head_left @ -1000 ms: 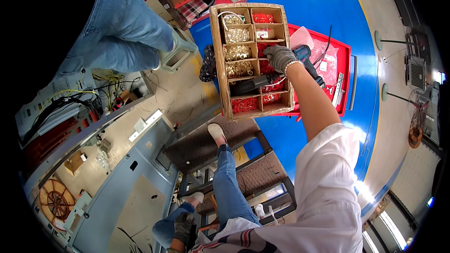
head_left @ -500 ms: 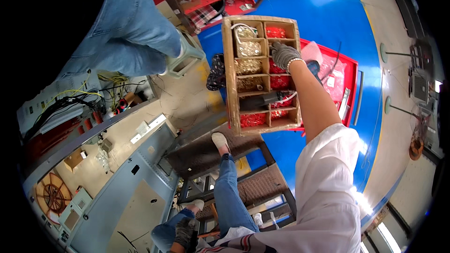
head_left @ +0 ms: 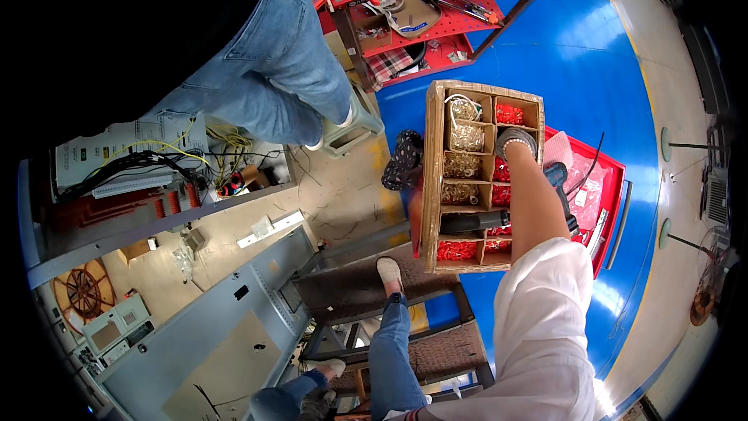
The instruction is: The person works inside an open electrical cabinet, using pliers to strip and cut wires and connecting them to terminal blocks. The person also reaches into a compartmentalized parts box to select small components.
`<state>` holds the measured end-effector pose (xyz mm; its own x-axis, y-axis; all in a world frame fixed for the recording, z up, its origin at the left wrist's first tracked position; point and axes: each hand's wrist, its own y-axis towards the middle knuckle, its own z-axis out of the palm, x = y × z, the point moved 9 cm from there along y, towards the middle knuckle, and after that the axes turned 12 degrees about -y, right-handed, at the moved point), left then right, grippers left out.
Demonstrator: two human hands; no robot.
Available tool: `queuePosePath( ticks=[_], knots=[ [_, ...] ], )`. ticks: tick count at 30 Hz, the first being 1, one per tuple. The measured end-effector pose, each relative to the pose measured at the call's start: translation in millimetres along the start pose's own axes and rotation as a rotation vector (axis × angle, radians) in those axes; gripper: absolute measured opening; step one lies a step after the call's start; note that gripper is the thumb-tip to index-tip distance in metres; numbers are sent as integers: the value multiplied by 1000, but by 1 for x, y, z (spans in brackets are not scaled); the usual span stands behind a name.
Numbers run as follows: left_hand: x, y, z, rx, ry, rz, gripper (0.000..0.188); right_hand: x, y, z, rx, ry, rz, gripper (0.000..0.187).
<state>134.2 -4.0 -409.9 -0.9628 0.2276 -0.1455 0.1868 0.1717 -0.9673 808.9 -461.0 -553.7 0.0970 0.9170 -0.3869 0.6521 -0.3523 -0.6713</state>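
Observation:
A cardboard box (head_left: pixel 432 179) with two columns of compartments holds small metallic pieces (head_left: pixel 461 165) on the left and small red pieces (head_left: pixel 509 114) mostly on the right. My right hand (head_left: pixel 517 140), in a grey glove with a beaded bracelet at the wrist, reaches down into the second compartment of the right column. Its fingers are hidden there. A black rod-like object (head_left: pixel 466 223) lies across a lower compartment, and a white loop (head_left: pixel 466 99) sits in the top left one. Low in the view my left hand (head_left: pixel 318 404), gloved, rests beside my leg, its fingers indistinct.
Beneath the box stands a red tray (head_left: pixel 615 214), with a dark blue-black tool (head_left: pixel 558 177) beside my forearm. A red cart (head_left: pixel 436 27) carries tools at the top. Another person's jeans (head_left: pixel 269 70) show near a pale green stool (head_left: pixel 354 129). A grey metal cabinet (head_left: pixel 206 320) lies left.
My right hand has gone deeper into the compartment, hiding its fingers. The whole scene has shifted down and right in view, with more of the red cart showing.

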Motion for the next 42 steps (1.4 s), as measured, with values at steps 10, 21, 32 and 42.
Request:
queuePosePath(
  ticks=[10,21,32,42],
  knots=[
    [-8,-8,2,-86,-291,-106,28,4,18,18,2,118,-192,40],
    [-18,-8,-1,-76,-266,-97,35,1,27,19,-120,55,-129,27],
    [-17,-1,-6,-32,-207,-129,31,-8,-16,-17,-332,135,-43,34],
    [-24,2,-8,13,-85,-16,30,6,-20,-5,-147,237,-352,40]
  ],
)
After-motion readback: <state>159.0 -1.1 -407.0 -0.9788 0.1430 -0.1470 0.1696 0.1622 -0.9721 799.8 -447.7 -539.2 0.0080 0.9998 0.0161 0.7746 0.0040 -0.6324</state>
